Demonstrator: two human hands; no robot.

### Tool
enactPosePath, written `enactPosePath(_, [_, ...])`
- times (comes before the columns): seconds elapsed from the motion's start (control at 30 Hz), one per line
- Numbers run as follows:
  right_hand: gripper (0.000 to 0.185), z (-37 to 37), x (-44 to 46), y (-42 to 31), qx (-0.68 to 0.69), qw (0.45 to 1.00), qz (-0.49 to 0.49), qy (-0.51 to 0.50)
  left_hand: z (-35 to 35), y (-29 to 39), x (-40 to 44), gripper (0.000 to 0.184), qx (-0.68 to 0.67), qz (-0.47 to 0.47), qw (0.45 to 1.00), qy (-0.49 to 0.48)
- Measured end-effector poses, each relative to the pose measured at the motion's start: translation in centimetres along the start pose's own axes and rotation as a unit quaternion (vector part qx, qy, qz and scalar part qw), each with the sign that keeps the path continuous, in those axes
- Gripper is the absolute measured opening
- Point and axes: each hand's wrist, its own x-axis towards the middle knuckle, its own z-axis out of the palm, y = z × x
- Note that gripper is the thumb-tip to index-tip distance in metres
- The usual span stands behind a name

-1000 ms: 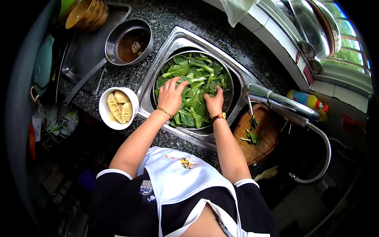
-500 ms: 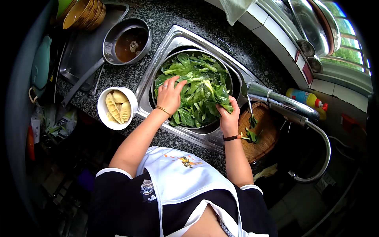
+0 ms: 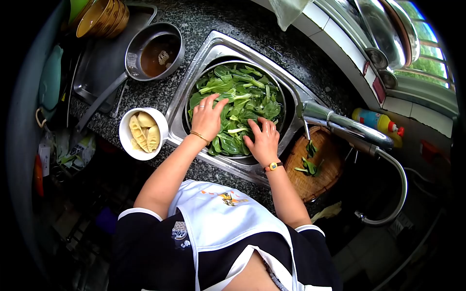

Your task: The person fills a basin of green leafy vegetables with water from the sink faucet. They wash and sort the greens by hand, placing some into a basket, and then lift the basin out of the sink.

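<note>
Wet leafy greens (image 3: 233, 104) fill a round metal basin (image 3: 285, 104) set in the steel sink (image 3: 175, 111). My left hand (image 3: 208, 118) rests on the leaves at the basin's left side, fingers apart, with a gold bangle at the wrist. Lower right in the basin, my right hand (image 3: 264, 141) lies palm down on the greens, fingers spread, wearing a watch. Neither hand grips anything that I can see; the fingertips touch the leaves.
The faucet (image 3: 347, 127) reaches over the sink's right edge, above a woven tray (image 3: 310, 186) with a few leaf scraps. On the left counter stand a saucepan (image 3: 155, 51) of brown liquid and a white bowl (image 3: 162, 128) of pale yellow pieces.
My right hand has let go of a bunch of greens and moved left and down onto the leaves in the basin. My left hand has stayed nearly in place.
</note>
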Motion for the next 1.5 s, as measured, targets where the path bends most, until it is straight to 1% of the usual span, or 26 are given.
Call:
enactPosePath(0.07, [0.058,0.7,0.5,0.3,-0.026,0.998,0.042,-0.027,0.0,-0.1,0.0,0.047,0.002,0.002,1.0,-0.001])
enactPosePath(0.1, [0.065,0.9,0.9,0.4,-0.034,0.998,0.042,-0.023,0.0,-0.1,0.1,0.046,0.004,0.004,1.0,-0.002])
enactPosePath(0.13, [0.065,1.1,1.3,0.4,-0.033,0.998,0.043,-0.023,0.0,-0.1,0.1,0.046,0.005,0.005,1.0,-0.002])
enactPosePath(0.2, [0.068,0.5,2.4,0.0,-0.031,0.985,0.116,-0.128,0.0,-0.1,0.1,0.045,0.001,-0.001,1.0,-0.008])
enactPosePath(0.27, [0.071,0.7,2.7,0.3,-0.044,0.981,0.12,-0.145,0.1,-0.1,0.1,0.044,0.044,0.027,0.999,0.009])
enactPosePath(0.33, [0.071,0.3,3.1,0.3,-0.037,0.967,0.13,-0.217,0.0,0.1,0.2,0.043,0.087,0.054,0.994,0.027])
enactPosePath(0.37, [0.067,-0.3,2.8,-0.2,-0.041,0.978,0.116,-0.165,-0.4,0.6,0.4,0.042,0.104,0.059,0.993,0.025])
enactPosePath(0.4, [0.067,-0.7,2.5,-0.4,-0.04,0.979,0.116,-0.165,-0.6,1.1,0.6,0.041,0.12,0.063,0.99,0.023])
enactPosePath(0.47, [0.063,-1.6,2.2,-0.9,-0.092,0.992,0.06,-0.062,-0.9,1.6,1.0,0.041,0.101,0.051,0.994,0.015])
enactPosePath(0.5, [0.044,-2.4,2.4,-1.3,-0.077,0.996,0.046,-0.011,-1.0,1.8,1.3,0.04,0.094,0.047,0.994,0.012])
enactPosePath(0.53, [0.044,-2.4,2.8,-1.3,-0.076,0.996,0.045,-0.011,-1.1,1.9,1.4,0.04,0.087,0.043,0.995,0.008])
enactPosePath(0.63, [0.018,-1.8,5.3,-1.2,0.176,0.974,0.028,0.142,-0.6,1.6,1.5,0.041,0.088,0.045,0.995,0.018])
enactPosePath(0.77, [0.026,1.4,7.6,-0.6,0.223,0.967,0.111,0.054,-0.6,1.3,1.3,0.042,0.099,0.04,0.994,0.002])
enactPosePath(0.8, [0.028,1.2,7.7,-0.5,0.197,0.971,0.136,-0.007,-0.7,1.3,1.4,0.042,0.1,0.034,0.994,-0.003])
enactPosePath(0.87, [0.03,0.7,7.6,-0.6,0.197,0.972,0.129,-0.013,-0.9,1.6,1.5,0.042,0.103,0.031,0.994,0.0])
enactPosePath(0.93, [0.028,0.0,7.1,-1.0,0.205,0.971,0.124,0.003,-1.4,2.2,1.7,0.039,0.022,0.039,0.997,0.066])
enactPosePath(0.97, [0.025,-0.5,6.7,-1.2,0.213,0.97,0.12,0.018,-2.0,2.8,1.8,0.03,0.016,0.048,0.993,0.102])
enactPosePath(1.0, [0.025,-0.9,6.2,-1.4,0.211,0.969,0.124,0.016,-2.4,3.5,1.9,0.03,0.012,0.048,0.994,0.098])
enactPosePath(1.07, [0.019,-1.6,5.5,-1.9,0.17,0.979,0.074,0.084,-2.8,4.4,2.2,0.019,-0.023,0.002,0.998,0.057])
enactPosePath(1.13, [0.017,-2.2,5.1,-2.4,0.146,0.981,0.073,0.101,-2.3,4.6,2.6,0.014,-0.038,0.006,0.995,0.088])
enactPosePath(1.2, [0.016,-3.0,4.7,-2.8,0.138,0.982,0.054,0.115,-2.1,4.5,2.9,0.017,-0.135,-0.073,0.987,-0.054])
enactPosePath(1.27, [0.018,-2.9,4.4,-2.8,0.134,0.981,0.033,0.137,-1.6,4.2,2.8,0.016,-0.166,-0.058,0.983,-0.05])
enactPosePath(1.33, [0.021,-1.8,4.1,-2.4,0.299,0.946,0.061,0.107,-0.8,4.0,2.6,0.016,-0.161,0.011,0.987,-0.001])
enactPosePath(1.37, [0.022,-1.4,4.0,-2.6,0.393,0.91,0.088,0.097,-1.2,4.5,2.6,0.014,-0.147,0.023,0.989,0.012])
enactPosePath(1.43, [0.022,-1.2,3.7,-2.6,0.426,0.894,0.122,0.063,-1.0,4.7,2.4,0.014,-0.13,0.023,0.991,0.018])
enactPosePath(1.5, [0.023,-1.0,3.6,-2.5,0.509,0.845,0.164,0.017,-1.0,4.6,2.3,0.013,-0.114,0.02,0.993,0.024])
